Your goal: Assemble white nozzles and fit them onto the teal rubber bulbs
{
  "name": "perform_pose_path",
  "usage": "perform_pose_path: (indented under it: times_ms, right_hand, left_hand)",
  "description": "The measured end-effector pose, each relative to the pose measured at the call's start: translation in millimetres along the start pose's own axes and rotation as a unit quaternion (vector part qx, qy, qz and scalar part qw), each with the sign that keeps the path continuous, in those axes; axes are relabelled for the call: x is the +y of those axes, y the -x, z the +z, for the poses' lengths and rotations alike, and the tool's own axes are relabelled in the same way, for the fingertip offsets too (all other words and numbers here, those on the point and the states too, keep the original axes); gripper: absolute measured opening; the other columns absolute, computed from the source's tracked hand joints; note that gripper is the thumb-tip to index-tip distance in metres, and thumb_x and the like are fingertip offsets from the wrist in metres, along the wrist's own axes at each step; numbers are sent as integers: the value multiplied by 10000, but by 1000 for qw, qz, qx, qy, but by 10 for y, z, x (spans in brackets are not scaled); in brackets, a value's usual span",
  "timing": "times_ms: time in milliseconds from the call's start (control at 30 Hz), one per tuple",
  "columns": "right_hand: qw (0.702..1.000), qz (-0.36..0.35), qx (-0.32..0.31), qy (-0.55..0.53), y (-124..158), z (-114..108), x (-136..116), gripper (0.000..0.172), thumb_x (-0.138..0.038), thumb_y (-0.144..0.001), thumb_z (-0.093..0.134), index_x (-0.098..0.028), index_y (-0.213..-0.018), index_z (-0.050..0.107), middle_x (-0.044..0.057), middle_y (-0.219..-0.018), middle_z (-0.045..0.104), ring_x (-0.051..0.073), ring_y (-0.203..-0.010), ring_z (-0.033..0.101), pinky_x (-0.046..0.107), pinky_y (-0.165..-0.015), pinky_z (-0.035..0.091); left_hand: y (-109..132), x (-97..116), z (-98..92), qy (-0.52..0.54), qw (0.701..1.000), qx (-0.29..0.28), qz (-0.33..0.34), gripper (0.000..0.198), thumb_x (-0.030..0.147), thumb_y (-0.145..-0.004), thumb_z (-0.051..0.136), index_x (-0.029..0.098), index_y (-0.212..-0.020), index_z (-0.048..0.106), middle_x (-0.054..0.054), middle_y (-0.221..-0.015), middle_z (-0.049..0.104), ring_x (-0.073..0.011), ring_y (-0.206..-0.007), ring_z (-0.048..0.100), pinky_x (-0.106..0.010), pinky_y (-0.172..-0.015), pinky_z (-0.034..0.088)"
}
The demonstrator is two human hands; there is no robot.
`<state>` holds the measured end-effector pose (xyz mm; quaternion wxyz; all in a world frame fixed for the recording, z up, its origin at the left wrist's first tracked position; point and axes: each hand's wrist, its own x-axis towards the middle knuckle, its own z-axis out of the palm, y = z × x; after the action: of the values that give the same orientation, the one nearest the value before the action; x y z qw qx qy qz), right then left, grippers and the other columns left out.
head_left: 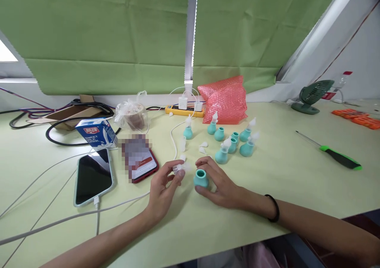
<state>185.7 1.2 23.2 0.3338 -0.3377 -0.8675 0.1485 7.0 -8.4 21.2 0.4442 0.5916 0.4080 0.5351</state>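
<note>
Between the thumb and fingers of my left hand is a clear plastic nozzle, lying roughly sideways above the table. My right hand is curled round a teal squeeze bulb, which stands upright with its open mouth facing up. The nozzle and this bulb are apart. Behind my hands are several nasal aspirators, teal bulbs with clear tips, such as this aspirator. Open bulbs without tips, including this bare bulb, stand among them. Another clear nozzle and small white translucent pieces lie nearby.
Left are a phone on a cable, a red-cased phone, a milk carton and a bagged cup. Behind are a power strip and pink bubble wrap. Right are a screwdriver and a fan.
</note>
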Motion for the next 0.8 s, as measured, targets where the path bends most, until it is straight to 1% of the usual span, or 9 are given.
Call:
perform_pose_path:
  times_ms: [33, 100, 167, 233, 333, 467, 633, 733, 800]
  right_hand:
    - [1000, 1, -4, -3, 2, -18, -4, 197, -201, -728, 490, -168, -913, 430, 86, -927, 474, 173, -844, 472, 292, -721, 412]
    - [1000, 1, -1, 3, 11, -32, 3, 217, -145, -711, 449, -176, -924, 425, 51, -820, 510, 145, -721, 491, 262, -646, 414]
    - [999, -7, 27, 25, 22, -20, 22, 238, -128, -655, 451, -182, -886, 439, 18, -710, 507, 133, -621, 475, 245, -574, 398]
    - [997, -18, 65, 48, 32, 3, 41, 245, -137, -598, 463, -183, -838, 447, 7, -663, 499, 132, -581, 466, 243, -540, 385]
    - [993, -24, 90, 69, 42, 24, 50, 190, -165, -597, 483, -184, -783, 449, -4, -612, 499, 124, -529, 461, 234, -497, 368]
    - [991, -43, 87, 88, 48, 26, 47, 97, -179, -646, 485, -184, -737, 450, -5, -585, 524, 115, -507, 487, 216, -460, 348]
    - [988, -57, 81, 119, 60, 48, 78, 118, -158, -652, 455, -178, -768, 459, 2, -608, 563, 117, -514, 521, 213, -460, 357]
    - [984, -63, 92, 136, 62, 59, 89, 112, -153, -655, 443, -173, -764, 459, 10, -610, 559, 122, -516, 522, 215, -451, 351]
    - [987, -54, 97, 116, 58, 63, 85, 121, -144, -635, 448, -175, -752, 457, 7, -601, 552, 120, -516, 517, 210, -451, 352]
  left_hand:
    - [8, 6, 1, 3, 1000, -4, 2, 197, 277, -772, 517, 162, -927, 550, -17, -751, 541, -116, -666, 503, -210, -556, 434]
    - [23, 9, 4, 8, 1000, -15, 4, 178, 274, -774, 515, 163, -905, 560, -24, -780, 558, -115, -670, 511, -204, -548, 433]
    - [34, 0, 4, 8, 1000, -28, 3, 167, 268, -774, 516, 164, -895, 568, -31, -822, 571, -116, -677, 517, -204, -552, 435]
    - [41, -13, 1, 1, 999, -41, 2, 168, 258, -774, 519, 163, -901, 574, -38, -853, 577, -123, -698, 521, -212, -580, 440]
    - [46, -17, -3, -12, 997, -78, -2, 165, 242, -766, 534, 165, -901, 589, -39, -860, 581, -128, -724, 520, -220, -621, 445]
    - [35, 9, 3, 14, 990, -133, -38, 156, 243, -759, 543, 152, -872, 598, -24, -775, 565, -100, -626, 503, -204, -557, 449]
    - [-9, 25, 12, 68, 982, -155, -85, 180, 254, -756, 546, 117, -868, 572, -2, -622, 523, -100, -560, 492, -226, -516, 459]
    - [-27, 38, 17, 89, 977, -165, -98, 194, 252, -747, 555, 102, -869, 566, -6, -602, 527, -109, -539, 507, -252, -508, 473]
    - [-29, 50, 23, 83, 978, -166, -92, 199, 241, -737, 566, 96, -872, 572, -12, -607, 534, -114, -542, 517, -259, -514, 480]
